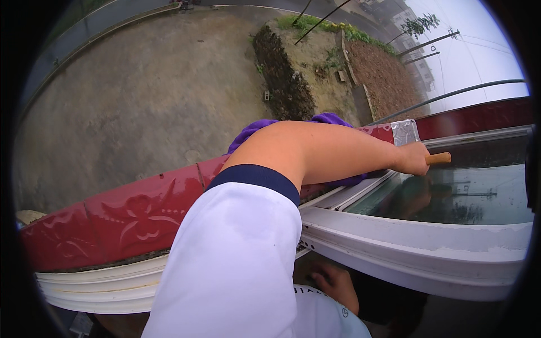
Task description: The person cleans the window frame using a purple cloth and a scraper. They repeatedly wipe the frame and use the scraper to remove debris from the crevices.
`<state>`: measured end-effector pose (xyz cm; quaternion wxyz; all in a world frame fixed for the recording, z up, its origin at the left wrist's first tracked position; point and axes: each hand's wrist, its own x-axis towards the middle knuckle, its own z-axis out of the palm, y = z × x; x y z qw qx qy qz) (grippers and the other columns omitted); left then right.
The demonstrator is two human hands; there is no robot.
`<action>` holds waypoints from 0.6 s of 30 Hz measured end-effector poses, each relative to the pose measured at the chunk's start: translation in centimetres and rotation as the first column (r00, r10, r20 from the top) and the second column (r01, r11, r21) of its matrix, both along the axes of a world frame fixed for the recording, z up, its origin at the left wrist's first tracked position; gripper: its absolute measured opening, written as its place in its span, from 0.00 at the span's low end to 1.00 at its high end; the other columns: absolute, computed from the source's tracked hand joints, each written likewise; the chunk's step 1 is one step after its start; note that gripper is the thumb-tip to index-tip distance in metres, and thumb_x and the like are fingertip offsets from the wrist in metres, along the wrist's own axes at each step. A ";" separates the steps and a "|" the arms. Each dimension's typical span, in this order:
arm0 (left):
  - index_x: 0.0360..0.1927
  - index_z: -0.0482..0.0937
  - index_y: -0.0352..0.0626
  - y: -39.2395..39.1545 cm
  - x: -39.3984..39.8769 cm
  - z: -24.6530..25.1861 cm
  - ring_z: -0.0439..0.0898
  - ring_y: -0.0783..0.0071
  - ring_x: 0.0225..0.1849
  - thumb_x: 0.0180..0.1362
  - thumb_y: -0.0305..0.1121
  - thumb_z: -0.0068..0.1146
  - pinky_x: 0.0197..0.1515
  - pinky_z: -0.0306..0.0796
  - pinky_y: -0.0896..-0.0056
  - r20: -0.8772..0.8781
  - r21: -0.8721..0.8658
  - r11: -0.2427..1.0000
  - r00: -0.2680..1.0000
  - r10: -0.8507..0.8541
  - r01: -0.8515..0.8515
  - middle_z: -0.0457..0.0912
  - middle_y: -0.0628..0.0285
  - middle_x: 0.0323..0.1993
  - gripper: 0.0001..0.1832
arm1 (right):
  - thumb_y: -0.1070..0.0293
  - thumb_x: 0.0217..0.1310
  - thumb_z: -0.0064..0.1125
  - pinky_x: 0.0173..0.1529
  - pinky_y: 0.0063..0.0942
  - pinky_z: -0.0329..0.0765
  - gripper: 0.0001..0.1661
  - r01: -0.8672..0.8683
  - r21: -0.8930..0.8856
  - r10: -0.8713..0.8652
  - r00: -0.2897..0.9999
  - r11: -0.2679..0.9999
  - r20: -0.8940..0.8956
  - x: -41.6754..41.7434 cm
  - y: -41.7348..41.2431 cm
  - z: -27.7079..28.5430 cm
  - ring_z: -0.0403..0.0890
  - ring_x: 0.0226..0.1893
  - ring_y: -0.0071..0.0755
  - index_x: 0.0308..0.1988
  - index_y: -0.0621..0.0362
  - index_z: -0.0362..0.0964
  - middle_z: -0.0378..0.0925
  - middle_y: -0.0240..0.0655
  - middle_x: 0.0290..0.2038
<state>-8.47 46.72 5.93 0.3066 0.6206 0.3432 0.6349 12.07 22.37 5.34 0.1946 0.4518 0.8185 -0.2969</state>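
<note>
My left arm, in a white sleeve with a navy cuff, reaches out past the window and bends to the right. At its end, my left hand (pixel 414 158) is closed around a light brown handle (pixel 438 159), apparently wooden. The rest of that tool is hidden by the hand. Below it is the glass pane (pixel 448 194) of a white-framed sash (pixel 414 241), which reflects the hand. A purple cloth (pixel 331 119) lies partly under my forearm. My right hand (pixel 336 283) is low, inside the window beside my shirt, its fingers curled and dim.
A red tiled ledge (pixel 139 215) with raised flower patterns runs along the outside. The white window track (pixel 105 283) lies on the near side. Beyond and far below are a concrete yard (pixel 148 93) and an earth bank (pixel 329 72). A dark cable or rail (pixel 465 89) crosses at right.
</note>
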 end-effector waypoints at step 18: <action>0.21 0.75 0.39 -10.5 -3.6 0.9 0.74 0.72 0.20 0.43 0.30 0.57 0.27 0.67 0.68 0.068 0.001 0.978 0.975 -0.210 0.210 0.74 0.62 0.16 0.05 | 0.69 0.58 0.62 0.41 0.30 0.78 0.18 -0.105 0.010 0.106 0.987 0.994 -0.122 0.3 -0.2 0.2 0.84 0.35 0.42 0.49 0.60 0.76 0.82 0.45 0.40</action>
